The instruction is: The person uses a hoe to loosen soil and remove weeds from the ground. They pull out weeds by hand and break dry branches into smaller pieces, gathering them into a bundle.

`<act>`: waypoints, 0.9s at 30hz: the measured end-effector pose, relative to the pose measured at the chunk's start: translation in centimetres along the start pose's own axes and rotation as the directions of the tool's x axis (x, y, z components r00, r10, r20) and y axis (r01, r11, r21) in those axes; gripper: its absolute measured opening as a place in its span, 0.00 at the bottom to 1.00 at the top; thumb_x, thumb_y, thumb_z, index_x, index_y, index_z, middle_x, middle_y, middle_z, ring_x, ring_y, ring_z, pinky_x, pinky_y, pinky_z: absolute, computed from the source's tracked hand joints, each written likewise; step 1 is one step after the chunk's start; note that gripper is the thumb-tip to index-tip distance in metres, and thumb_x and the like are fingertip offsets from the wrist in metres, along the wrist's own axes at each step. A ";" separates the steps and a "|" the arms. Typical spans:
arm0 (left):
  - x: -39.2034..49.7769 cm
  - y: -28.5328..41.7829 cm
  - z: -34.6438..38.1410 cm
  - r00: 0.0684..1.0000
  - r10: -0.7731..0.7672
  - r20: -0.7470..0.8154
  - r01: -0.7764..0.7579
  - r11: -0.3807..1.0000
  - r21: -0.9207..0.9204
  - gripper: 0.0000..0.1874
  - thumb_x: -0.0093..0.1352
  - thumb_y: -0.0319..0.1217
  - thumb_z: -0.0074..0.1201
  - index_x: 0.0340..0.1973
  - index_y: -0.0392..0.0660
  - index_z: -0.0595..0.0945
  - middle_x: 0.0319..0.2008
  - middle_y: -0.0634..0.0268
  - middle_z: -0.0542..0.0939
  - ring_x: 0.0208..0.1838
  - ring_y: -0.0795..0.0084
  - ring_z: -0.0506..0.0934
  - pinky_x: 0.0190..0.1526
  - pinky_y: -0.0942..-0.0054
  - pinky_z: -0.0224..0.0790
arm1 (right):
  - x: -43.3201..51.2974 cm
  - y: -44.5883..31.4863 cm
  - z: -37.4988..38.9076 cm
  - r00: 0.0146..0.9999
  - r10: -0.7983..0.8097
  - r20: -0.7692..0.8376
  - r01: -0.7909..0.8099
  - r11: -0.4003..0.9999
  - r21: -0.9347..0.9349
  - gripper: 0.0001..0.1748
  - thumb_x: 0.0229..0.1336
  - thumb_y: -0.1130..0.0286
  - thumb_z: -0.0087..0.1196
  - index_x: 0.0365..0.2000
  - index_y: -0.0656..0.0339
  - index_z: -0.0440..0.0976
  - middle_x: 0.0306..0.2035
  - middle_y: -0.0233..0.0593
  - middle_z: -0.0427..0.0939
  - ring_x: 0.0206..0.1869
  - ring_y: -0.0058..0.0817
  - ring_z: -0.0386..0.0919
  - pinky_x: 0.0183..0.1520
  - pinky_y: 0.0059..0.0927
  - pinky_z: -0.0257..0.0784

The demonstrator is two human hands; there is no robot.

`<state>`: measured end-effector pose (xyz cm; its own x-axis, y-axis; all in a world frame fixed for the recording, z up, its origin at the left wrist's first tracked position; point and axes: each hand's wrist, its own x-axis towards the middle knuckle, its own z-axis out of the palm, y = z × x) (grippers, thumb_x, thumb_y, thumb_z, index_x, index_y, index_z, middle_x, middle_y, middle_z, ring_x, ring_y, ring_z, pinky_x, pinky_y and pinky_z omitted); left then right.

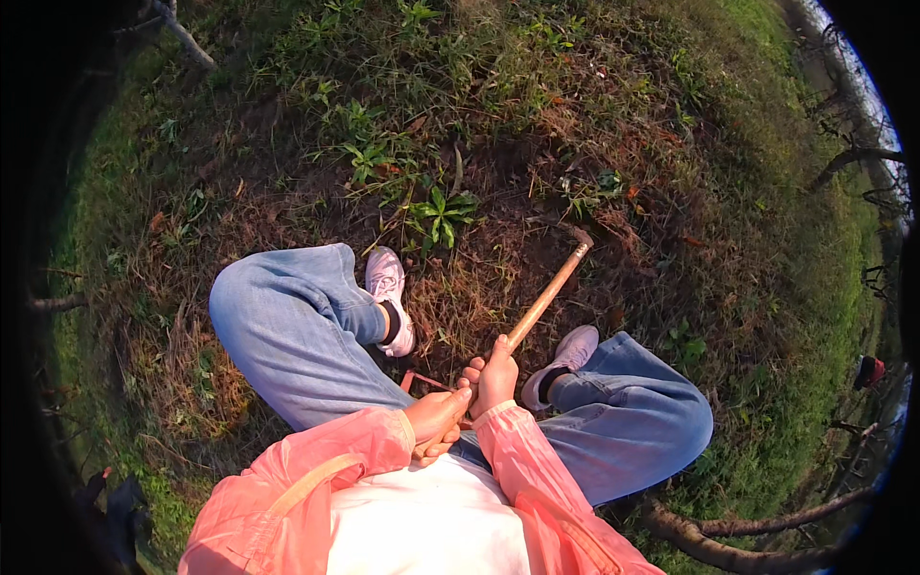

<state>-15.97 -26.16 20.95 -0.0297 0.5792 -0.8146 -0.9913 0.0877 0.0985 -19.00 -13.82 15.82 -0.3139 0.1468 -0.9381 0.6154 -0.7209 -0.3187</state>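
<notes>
A long-handled tool, its wooden handle (550, 295) slanting up and to the right, ends in a metal head (581, 236) close to the soil. The blade is partly lost against the ground, so I cannot tell a sickle from a small hoe. My right hand (494, 377) is wrapped around the handle between my knees. Just behind it, against my white shirt, my left hand (438, 424) closes on the handle's rear end. Dry grass and bare soil (496, 248) lie around the head. A leafy green weed (440, 214) grows to its left.
My bent legs in jeans flank the tool, with a left shoe (388, 298) and a right shoe (571, 352) on the ground. Part of a red frame (424, 379) shows between them. Bare branches (762, 528) reach in at the lower right, and another branch (183, 36) at the upper left.
</notes>
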 end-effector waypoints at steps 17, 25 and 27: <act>5.3 2.1 -0.8 0.916 0.242 -0.320 -0.100 0.910 0.403 0.23 0.75 0.53 0.32 0.33 0.46 0.67 0.16 0.66 0.64 0.07 0.73 0.63 0.06 0.67 0.59 | 7.0 -0.2 0.4 0.991 -0.087 0.106 0.080 0.995 0.067 0.25 0.67 0.46 0.41 0.22 0.52 0.54 0.14 0.23 0.52 0.12 0.18 0.50 0.14 0.25 0.48; 5.3 2.1 0.3 0.977 0.189 -0.100 -0.197 0.977 -0.078 0.23 0.73 0.58 0.35 0.31 0.52 0.64 0.17 0.68 0.63 0.08 0.76 0.59 0.07 0.69 0.55 | 6.2 -2.7 0.5 0.873 -0.447 0.198 0.484 0.741 -0.465 0.24 0.66 0.55 0.45 0.20 0.62 0.64 0.13 0.35 0.66 0.12 0.27 0.65 0.16 0.32 0.61; 5.3 2.5 0.9 0.972 0.235 -0.003 -0.228 0.941 -0.250 0.23 0.73 0.58 0.34 0.32 0.52 0.63 0.19 0.68 0.64 0.09 0.76 0.59 0.07 0.70 0.54 | 6.6 -4.2 0.7 0.812 -0.476 0.337 0.583 0.660 -0.474 0.21 0.65 0.57 0.45 0.20 0.62 0.65 0.14 0.34 0.67 0.13 0.26 0.66 0.16 0.31 0.62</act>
<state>-18.50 -22.10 17.42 -0.2623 0.5810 -0.7705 -0.9580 -0.2527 0.1356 -24.15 -10.32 11.10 -0.7915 0.2341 -0.5645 0.5656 -0.0695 -0.8218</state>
